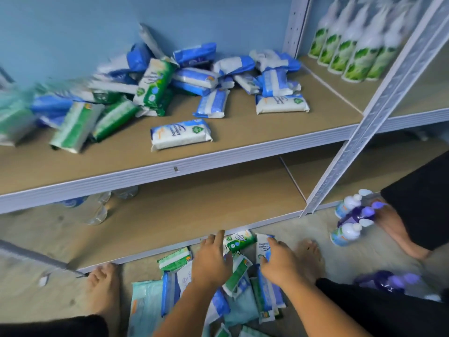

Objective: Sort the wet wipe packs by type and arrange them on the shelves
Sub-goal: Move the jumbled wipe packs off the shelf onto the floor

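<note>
1. Gathering step in hand: bending over the floor pile point(239, 300) of mixed wet wipe packs, both hands down among them.
2. Laying the left hand point(213, 260) flat on the pile, fingers point(220, 239) straight and close together, clamping nothing.
3. Noting a green pack point(239, 242) just right of those fingertips, untouched.
4. Gripping a white-and-blue pack point(262, 246) with the right hand point(278, 262), fingers point(273, 244) curled over its right edge; thumb side partly hidden.
5. Noting the lower shelf point(194, 210) just beyond both sets of fingertips, the upper shelf point(267, 128) well above them, carrying an unsorted heap point(194, 79) of blue and green packs.
6. Judging sorting barely begun. Next move probably calling for lifting the gripped pack clear and placing it among its own type.
</note>
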`<act>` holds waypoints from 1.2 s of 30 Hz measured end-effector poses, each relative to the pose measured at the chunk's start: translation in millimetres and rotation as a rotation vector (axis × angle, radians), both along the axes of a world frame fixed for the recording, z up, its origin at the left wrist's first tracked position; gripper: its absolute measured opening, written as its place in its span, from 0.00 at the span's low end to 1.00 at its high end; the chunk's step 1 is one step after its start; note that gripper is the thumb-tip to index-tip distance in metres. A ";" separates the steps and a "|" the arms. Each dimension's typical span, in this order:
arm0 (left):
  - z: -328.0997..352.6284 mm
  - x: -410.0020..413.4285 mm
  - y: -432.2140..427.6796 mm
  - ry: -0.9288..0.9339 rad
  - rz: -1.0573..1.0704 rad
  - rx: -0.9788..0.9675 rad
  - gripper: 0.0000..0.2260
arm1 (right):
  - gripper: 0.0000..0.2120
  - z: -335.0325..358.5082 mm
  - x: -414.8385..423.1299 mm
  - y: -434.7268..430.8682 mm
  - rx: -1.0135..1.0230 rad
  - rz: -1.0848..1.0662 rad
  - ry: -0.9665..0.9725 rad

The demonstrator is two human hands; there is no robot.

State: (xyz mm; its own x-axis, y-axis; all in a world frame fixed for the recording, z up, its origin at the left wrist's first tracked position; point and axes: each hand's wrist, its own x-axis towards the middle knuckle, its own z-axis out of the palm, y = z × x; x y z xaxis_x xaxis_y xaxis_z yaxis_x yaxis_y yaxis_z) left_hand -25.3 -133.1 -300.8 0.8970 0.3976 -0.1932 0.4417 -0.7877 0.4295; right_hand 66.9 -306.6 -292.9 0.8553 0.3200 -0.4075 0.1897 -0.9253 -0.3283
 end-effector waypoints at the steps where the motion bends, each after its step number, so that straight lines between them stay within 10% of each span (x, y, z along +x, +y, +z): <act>1: 16.9 -0.8 4.2 -0.033 -0.001 0.009 0.28 | 0.25 17.3 0.0 5.4 0.021 0.026 -0.037; 17: 259.1 -90.0 119.3 -0.386 -0.012 0.397 0.16 | 0.15 233.1 -26.2 94.6 0.368 0.334 -0.529; 31: 264.0 -61.8 232.5 -0.463 0.197 0.489 0.24 | 0.33 279.6 27.9 214.1 0.169 0.436 -0.408; 36: 260.7 -29.9 267.3 -0.482 0.363 0.518 0.28 | 0.20 265.8 44.2 236.5 0.058 0.373 -0.501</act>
State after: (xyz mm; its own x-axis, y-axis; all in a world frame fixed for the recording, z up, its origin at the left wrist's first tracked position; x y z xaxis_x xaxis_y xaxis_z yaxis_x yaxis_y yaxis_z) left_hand -55.1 134.1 -40.1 0.6322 0.6142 0.4723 0.5676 -0.7821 0.2572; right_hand 111.1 -70.1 -27.2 0.7648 0.6430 0.0411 0.6400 -0.7508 -0.1631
